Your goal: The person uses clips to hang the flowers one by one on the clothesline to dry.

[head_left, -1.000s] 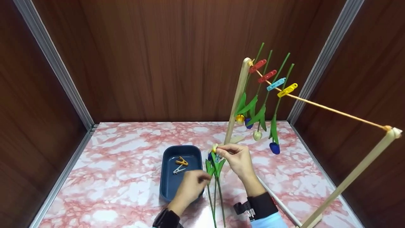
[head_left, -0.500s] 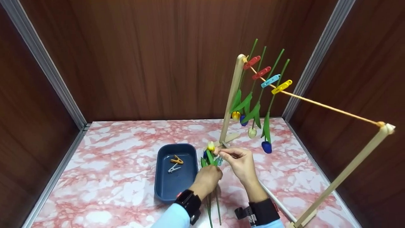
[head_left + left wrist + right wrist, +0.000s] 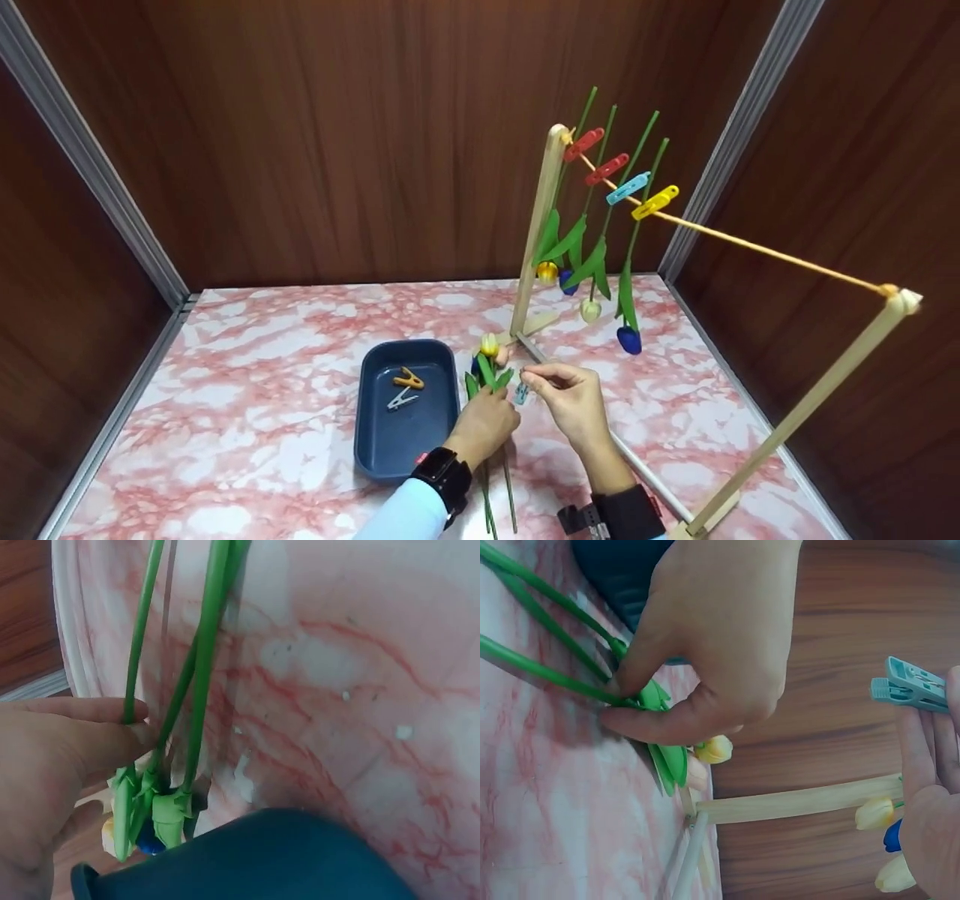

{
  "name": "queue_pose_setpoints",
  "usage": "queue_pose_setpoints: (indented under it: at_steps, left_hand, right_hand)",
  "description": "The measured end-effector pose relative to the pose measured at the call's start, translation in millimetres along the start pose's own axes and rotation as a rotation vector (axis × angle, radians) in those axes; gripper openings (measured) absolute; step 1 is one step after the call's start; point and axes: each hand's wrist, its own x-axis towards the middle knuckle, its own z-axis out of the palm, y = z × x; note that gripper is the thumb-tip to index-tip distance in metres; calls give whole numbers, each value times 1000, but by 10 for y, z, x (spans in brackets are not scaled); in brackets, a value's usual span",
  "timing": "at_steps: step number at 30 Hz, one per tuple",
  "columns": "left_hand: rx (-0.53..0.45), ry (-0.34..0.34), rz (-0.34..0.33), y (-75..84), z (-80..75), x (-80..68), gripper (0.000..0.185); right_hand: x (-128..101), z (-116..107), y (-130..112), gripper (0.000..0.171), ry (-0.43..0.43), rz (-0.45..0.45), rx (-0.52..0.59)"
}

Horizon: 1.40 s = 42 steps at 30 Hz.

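My left hand (image 3: 484, 426) pinches one green tulip stem (image 3: 140, 637) between thumb and forefinger, just below its leaves. Two other stems (image 3: 201, 682) lie beside it, crossing each other. Their blooms include a yellow-and-white one (image 3: 490, 345), a pale pink one (image 3: 697, 772) and a blue one (image 3: 150, 841), partly hidden by leaves. Just right of these tulips, my right hand (image 3: 574, 397) holds a light blue clothespin (image 3: 911, 684) in its fingertips, raised off the marbled tabletop with its tip pointing away from the palm.
A dark blue tub (image 3: 363, 420) at left holds an orange clothespin (image 3: 409, 378) and a grey clothespin (image 3: 402, 399). On the right, a cord (image 3: 772, 250) spans two wooden posts (image 3: 534, 247). Several tulips hang upside down from it by red, light blue and yellow clothespins (image 3: 655, 202).
My left hand has moved right from beside the tub onto the tulips and taken a stem. My right hand has drawn slightly away from the blooms, still holding the light blue clothespin. The view has shifted.
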Motion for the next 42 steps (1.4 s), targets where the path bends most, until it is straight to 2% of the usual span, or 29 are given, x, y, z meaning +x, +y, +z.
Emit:
queue_pose_setpoints:
  at_steps: [3, 6, 8, 10, 13, 16, 18, 20, 22, 25, 29, 34, 37, 42]
  left_hand:
    - [-67, 124, -14, -86, -11, 7, 14]
    - [-237, 302, -37, -184, -36, 13, 18]
    - [-446, 424, -81, -246, -60, 4, 21]
    - [-660, 578, -147, -303, -90, 0, 21]
    - [-892, 809, -283, -377, -157, 23, 18]
    - [-961, 976, -418, -446, -268, 86, 19]
    - [-986, 1043, -484, -486, -372, 125, 19]
    - [-1013, 1089, -507, -515, -507, 153, 19]
    - [-1045, 1126, -491, -529, -653, 182, 19]
    - [-1105, 1167, -423, -525, -887, 245, 20]
    - [-1203, 1181, -331, -494, -1183, 374, 21]
    - [-1330, 1089, -290, -441, -1522, 521, 24]
    - [-1317, 1024, -281, -427, -1698, 598, 25]
    - [-1299, 912, -263, -396, -1900, 723, 26]
  right_hand:
    - [27, -26, -77, 7, -3, -25, 9]
    - [63, -82, -187, 7, 16, -73, 8]
    - [102, -125, -263, 8, 40, -117, 7]
    - [152, -160, -325, 8, 65, -157, 32]
    - [227, -199, -388, 8, 104, -188, 83]
    - [266, -235, -421, 8, 144, -199, 112]
    - [271, -262, -449, 8, 163, -210, 116]
    - [272, -292, -491, 8, 176, -229, 120]
    - [282, -331, -556, 10, 187, -251, 114]
    - [327, -404, -692, 10, 210, -280, 88]
    - [420, -507, -956, 7, 260, -323, 61]
    - [532, -598, -1373, 8, 354, -418, 44]
    - [602, -614, -1621, 10, 447, -492, 41]
    - [707, -579, -2048, 11, 617, -582, 45]
